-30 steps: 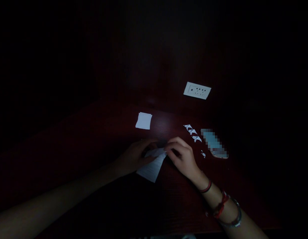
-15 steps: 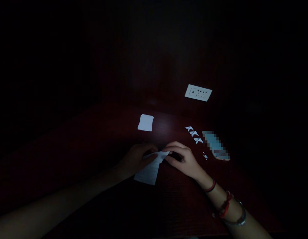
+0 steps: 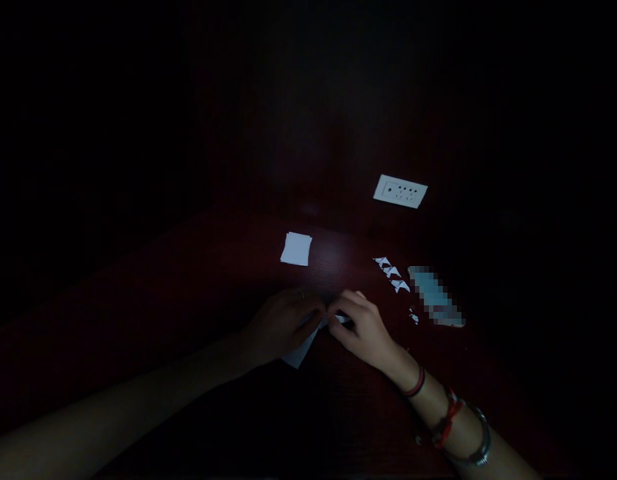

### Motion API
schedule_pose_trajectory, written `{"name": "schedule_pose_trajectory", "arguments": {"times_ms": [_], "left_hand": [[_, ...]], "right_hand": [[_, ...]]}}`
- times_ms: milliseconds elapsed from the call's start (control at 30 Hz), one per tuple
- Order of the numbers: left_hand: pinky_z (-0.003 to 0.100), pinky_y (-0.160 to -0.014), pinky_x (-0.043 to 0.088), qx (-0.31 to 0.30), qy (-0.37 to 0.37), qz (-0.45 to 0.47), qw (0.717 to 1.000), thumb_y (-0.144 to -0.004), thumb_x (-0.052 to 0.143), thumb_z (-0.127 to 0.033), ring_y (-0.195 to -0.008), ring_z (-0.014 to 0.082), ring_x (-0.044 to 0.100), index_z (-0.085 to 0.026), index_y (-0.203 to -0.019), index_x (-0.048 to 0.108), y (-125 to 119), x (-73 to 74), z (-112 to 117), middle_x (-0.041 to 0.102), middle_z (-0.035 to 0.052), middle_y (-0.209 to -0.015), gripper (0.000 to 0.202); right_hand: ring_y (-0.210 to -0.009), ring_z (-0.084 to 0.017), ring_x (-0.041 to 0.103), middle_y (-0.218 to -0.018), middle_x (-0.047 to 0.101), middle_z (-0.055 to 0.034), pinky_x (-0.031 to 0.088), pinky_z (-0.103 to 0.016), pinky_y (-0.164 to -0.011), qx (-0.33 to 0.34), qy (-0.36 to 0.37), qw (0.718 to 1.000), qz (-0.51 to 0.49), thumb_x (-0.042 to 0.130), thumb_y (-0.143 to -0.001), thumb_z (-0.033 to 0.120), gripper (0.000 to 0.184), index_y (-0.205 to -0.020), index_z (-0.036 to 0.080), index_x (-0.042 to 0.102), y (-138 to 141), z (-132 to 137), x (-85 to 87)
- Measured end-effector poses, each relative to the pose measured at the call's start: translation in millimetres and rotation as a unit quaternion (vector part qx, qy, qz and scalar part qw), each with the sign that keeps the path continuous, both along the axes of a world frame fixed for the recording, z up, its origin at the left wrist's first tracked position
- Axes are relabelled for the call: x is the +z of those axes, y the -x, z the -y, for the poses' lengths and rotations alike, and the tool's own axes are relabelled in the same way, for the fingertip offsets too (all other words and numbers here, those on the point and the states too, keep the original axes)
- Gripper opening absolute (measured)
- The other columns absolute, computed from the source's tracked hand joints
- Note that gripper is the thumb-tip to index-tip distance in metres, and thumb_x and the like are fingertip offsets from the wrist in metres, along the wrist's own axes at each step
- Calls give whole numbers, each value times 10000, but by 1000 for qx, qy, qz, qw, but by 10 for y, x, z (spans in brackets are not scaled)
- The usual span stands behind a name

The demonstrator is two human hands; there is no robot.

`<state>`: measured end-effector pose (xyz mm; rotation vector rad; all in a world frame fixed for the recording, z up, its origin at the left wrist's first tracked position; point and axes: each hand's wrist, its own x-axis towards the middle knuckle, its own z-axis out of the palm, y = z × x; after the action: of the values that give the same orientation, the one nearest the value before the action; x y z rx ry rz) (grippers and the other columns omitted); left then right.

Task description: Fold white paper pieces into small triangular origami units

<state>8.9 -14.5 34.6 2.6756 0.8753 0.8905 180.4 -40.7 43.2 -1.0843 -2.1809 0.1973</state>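
Observation:
The scene is very dark. My left hand (image 3: pixel 283 321) and my right hand (image 3: pixel 362 327) meet over a white sheet of paper (image 3: pixel 302 347) on a dark red table (image 3: pixel 188 293). Both hands pinch the paper's upper edge with curled fingers, fingertips nearly touching. The left hand covers most of the sheet; only a lower corner and a small bit between the fingers show. Red and metal bracelets ring my right wrist.
A small white paper square (image 3: pixel 296 249) lies beyond the hands. Several small folded white paper pieces (image 3: pixel 392 273) lie in a row to the right, beside a blurred phone-like object (image 3: pixel 436 297). A white wall socket (image 3: pixel 400 191) sits behind.
The hands have drawn closer together and the paper has been folded or gathered smaller; less of the sheet shows below the left hand than before.

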Motion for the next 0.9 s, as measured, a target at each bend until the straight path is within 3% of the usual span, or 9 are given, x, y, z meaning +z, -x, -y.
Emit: {"name": "schedule_pose_trajectory", "arguments": {"times_ms": [233, 400, 533, 633, 733, 900], "left_hand": [[238, -664, 392, -2, 65, 44, 997, -810, 403, -180, -712, 111, 502, -184, -786, 523, 56, -29, -59, 542, -12, -766, 123], [232, -645, 393, 26, 88, 62, 994, -796, 407, -165, -667, 99, 503, -175, -728, 516, 105, -50, -132, 545, -29, -710, 129], [240, -656, 400, 13, 102, 79, 992, -810, 394, -186, -685, 101, 510, -176, -754, 528, 87, -80, -126, 559, -19, -737, 145], [235, -644, 399, -17, 104, 74, 992, -818, 392, -205, -677, 99, 511, -174, -777, 533, 65, -59, -91, 562, -14, -740, 150], [236, -640, 398, -22, 105, 77, 991, -820, 392, -213, -666, 99, 509, -172, -779, 529, 71, -32, -71, 560, -16, -730, 149], [240, -670, 397, -12, 139, 110, 984, -808, 406, -212, -712, 107, 516, -171, -790, 525, 105, -54, -107, 558, -9, -759, 127]], "right_hand": [[-617, -101, 458, -638, 490, 23, 325, -241, -641, 15, 12, 999, 41, 468, -682, 95, 102, -614, 168, 487, -276, -83, 42], [-636, -120, 477, -657, 505, -2, 367, -245, -620, -47, 3, 999, -20, 444, -713, 111, 113, -638, 170, 505, -526, -148, 40], [-741, -136, 515, -807, 555, -36, 410, -261, -673, 11, 32, 999, -32, 484, -748, 189, 157, -888, 176, 554, -372, -119, 23], [-796, -136, 519, -860, 560, -38, 411, -264, -722, 64, 42, 997, -8, 485, -766, 215, 149, -883, 185, 572, -169, -99, 9], [-741, -126, 524, -792, 567, -35, 414, -252, -692, 51, 49, 997, -8, 433, -803, 222, 161, -796, 172, 587, -84, -101, -13], [-656, -118, 511, -712, 564, -18, 408, -232, -612, 8, 82, 995, -52, 466, -788, 275, 166, -819, 165, 586, -156, -114, -74]]}}
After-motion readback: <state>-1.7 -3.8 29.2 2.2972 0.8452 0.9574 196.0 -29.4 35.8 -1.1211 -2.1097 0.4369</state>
